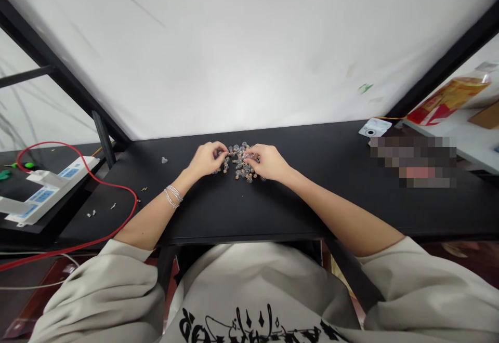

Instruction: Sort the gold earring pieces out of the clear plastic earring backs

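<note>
We catalogue one heap of small corked glass bulbs (240,163), mid-bench. Left hand (206,159) and right hand (268,162): grips narrow in the heap, hold unclear. Risk: a careless nudge could roll bulbs across the black bench (312,148) and off.

Beige sweatshirt (249,275) (black lettering), silver bracelets (173,196).

Left of the fingers (220,150): white power strip (50,192) with blue panels, red cable (117,182) looped beside it. Also left, on the black tabletop (296,208), a few small pale bits (91,213), too small to identify. Right of the fingers: white lensed device (374,128); farther off, orange printed packet (448,96) on a white shelf (448,137).
</note>
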Demonstrator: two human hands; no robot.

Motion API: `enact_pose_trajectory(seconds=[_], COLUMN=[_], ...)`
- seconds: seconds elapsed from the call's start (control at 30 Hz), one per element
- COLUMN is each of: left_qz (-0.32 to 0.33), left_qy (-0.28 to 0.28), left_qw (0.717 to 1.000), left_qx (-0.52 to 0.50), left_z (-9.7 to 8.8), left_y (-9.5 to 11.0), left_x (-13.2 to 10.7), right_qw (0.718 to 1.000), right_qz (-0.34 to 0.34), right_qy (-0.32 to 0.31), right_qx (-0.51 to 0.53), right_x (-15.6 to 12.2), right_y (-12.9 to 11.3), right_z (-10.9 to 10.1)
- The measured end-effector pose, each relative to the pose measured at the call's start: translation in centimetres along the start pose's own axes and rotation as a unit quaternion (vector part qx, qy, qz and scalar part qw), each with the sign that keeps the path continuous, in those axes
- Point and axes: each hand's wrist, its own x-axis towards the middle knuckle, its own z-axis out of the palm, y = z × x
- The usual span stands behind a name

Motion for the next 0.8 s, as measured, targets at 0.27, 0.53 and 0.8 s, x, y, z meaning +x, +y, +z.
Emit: enact_pose_trajectory(seconds=[0.27,0.53,0.8], left_qz=[-0.133,-0.109,-0.106], left_qy=[-0.119,-0.237,-0.228], left_qw=[0.983,0.963,0.963], left_qx=[0.036,-0.063,-0.1], left_z=[-4.0,-4.3,-4.1], left_y=[-6.6,-5.6,-5.8], left_x=[0.8,0.7,0.6], right_qw=[1.0,1.0,1.0], right_qz=[0.017,0.01,0.012], right_qy=[-0.006,-0.005,-0.003], right_qx=[0.011,0.014,0.018], right_x=[0.0,0.0,0.0], right_y=[0.0,0.1,0.1], right_z=[0.0,0.0,0.1])
